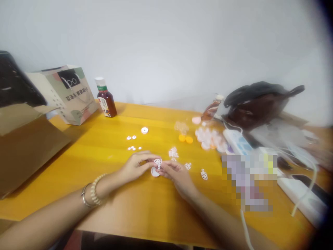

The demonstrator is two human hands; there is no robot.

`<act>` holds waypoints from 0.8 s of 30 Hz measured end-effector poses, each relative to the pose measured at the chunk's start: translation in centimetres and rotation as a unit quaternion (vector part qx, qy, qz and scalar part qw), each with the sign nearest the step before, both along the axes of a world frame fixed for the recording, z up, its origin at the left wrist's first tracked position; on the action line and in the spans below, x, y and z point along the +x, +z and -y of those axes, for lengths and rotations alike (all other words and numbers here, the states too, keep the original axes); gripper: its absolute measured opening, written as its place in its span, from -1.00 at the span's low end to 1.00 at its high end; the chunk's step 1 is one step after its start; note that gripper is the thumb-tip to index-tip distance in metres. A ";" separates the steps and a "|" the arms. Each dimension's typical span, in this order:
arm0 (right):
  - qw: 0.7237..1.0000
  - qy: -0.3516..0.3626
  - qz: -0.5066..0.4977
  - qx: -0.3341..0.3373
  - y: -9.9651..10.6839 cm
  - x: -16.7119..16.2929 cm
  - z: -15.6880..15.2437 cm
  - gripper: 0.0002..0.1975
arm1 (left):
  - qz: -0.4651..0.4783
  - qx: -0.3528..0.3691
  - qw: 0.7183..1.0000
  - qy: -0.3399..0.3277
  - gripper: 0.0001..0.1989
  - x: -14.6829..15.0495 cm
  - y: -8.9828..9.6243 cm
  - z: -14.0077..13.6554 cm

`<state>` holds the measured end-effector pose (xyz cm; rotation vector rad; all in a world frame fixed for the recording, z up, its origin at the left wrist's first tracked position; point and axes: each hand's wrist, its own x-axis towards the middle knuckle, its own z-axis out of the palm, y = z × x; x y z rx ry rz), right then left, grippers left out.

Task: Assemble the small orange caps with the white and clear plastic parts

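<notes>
At the middle of the table, a small white openwork piece with a fan-shaped top is pinched between my two hands. My left hand grips its left side with thumb and fingers. Closed on its right and lower side is my right hand. Just beneath the piece is a round white disc, partly covered by the right fingers; whether they touch it I cannot tell. Similar openwork pieces lie to the right, with a small pile beyond my right hand.
Small white parts and a white ring lie beyond my left hand. Orange discs and clustered pale round pieces are at right. Farther out stand a bottle, a paper bag, a cardboard box and a power strip.
</notes>
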<state>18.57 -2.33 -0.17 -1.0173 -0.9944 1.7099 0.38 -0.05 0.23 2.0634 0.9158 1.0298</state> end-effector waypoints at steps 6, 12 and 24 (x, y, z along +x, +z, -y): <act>1.000 0.009 -0.006 -0.002 0.3 -0.1 0.2 -0.76 | -0.002 0.022 1.000 -0.008 -0.77 -0.1 -0.2 -0.3; 1.000 0.012 -0.001 0.007 0.1 -0.1 0.1 -0.79 | -0.011 0.000 1.000 -0.014 -0.76 0.0 0.0 -0.2; 0.999 0.005 0.027 0.019 -0.6 -0.2 0.0 -0.80 | 0.025 -0.104 0.994 0.023 -0.72 0.6 -0.1 0.5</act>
